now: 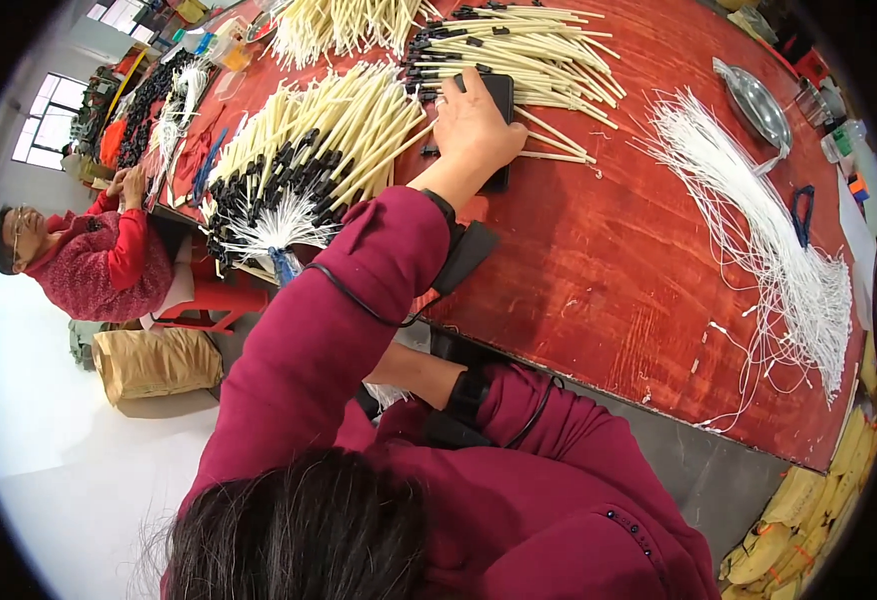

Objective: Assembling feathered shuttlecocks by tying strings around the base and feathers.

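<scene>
1. Head view, top centre of the frame: the person's left hand (474, 125) reaches over a flat, black, rectangular object resembling a phone (500, 95), covering part of it. The object lies at the upper middle of the red wooden table (599, 270). The grip cannot be judged: the hand's own back hides whether the fingers are clamped on the object or only resting there.

2. Right of that hand, a few loose, thin, cream-yellow sticks (557, 145) lie near the object; above, a wide spread of similar sticks with black ends (539, 55) fans rightward. A light, level touch on the object would probably serve best, with the fingers clear of the sticks so that none roll or cross.

3. Left of the hand, a thick pile of cream-yellow sticks with black fittings (354, 120) lies close to the wrist. The sleeve would do well to stay lifted there, as it could snag.

4. Centre of the frame, lower: the right forearm (414, 373) passes behind the left sleeve (304, 345). The right hand is hidden, so its grip cannot be told.
</scene>
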A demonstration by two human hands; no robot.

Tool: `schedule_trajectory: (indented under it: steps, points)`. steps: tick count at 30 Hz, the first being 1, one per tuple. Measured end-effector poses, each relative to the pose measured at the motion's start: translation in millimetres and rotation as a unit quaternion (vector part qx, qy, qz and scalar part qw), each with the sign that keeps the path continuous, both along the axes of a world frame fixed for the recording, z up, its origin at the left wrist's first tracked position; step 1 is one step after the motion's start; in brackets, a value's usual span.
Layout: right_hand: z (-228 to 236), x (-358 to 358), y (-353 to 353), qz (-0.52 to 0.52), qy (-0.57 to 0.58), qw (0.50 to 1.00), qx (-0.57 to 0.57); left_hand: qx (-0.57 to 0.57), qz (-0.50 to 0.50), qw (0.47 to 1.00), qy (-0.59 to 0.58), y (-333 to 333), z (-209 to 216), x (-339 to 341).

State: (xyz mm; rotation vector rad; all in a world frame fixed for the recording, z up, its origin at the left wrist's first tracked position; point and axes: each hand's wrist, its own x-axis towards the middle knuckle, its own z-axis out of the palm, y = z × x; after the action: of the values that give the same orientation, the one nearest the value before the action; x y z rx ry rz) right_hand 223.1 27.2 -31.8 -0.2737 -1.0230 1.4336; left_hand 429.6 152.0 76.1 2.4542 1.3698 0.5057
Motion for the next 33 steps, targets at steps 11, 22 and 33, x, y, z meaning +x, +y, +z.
schedule_trajectory:
  steps: [11,22,33]
  points:
    - [13,26,-12,0.154,0.139,0.974,-0.094,-0.002,0.102,0.995,0.024,-8,-4,21]
    - [30,31,-6,0.052,-0.117,0.986,-0.102,0.102,-0.199,0.954,-0.197,-64,40,-122]
    - [46,10,-13,0.040,-0.192,0.946,-0.257,-0.175,0.131,0.899,-0.379,-149,-46,-350]
